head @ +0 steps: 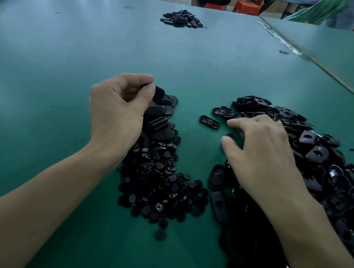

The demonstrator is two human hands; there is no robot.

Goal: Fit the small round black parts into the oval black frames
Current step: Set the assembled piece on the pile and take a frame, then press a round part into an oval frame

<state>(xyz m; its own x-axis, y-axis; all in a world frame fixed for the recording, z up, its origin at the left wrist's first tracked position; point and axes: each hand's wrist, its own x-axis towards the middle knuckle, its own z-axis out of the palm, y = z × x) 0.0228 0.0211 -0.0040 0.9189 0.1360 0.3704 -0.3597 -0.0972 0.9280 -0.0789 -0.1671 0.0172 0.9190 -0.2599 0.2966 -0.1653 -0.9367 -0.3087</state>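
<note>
Two hands over table (196,63): left hand (118,110) pinches a thin black piece (146,85); right hand (263,152) spread loose on the frame pile (319,149), holding nothing.

Light: dim, cool, overhead
Glare: pale sheen across the far table (96,17)
Blur: left hand (120,108) smeared at the fingertips; background soft
Edges: table lines bend, wide-angle stretch

I see glossy black plastic frames (314,153) at right, duller round parts (159,174), and a smooth, faintly sheened green tabletop (52,66).
</note>
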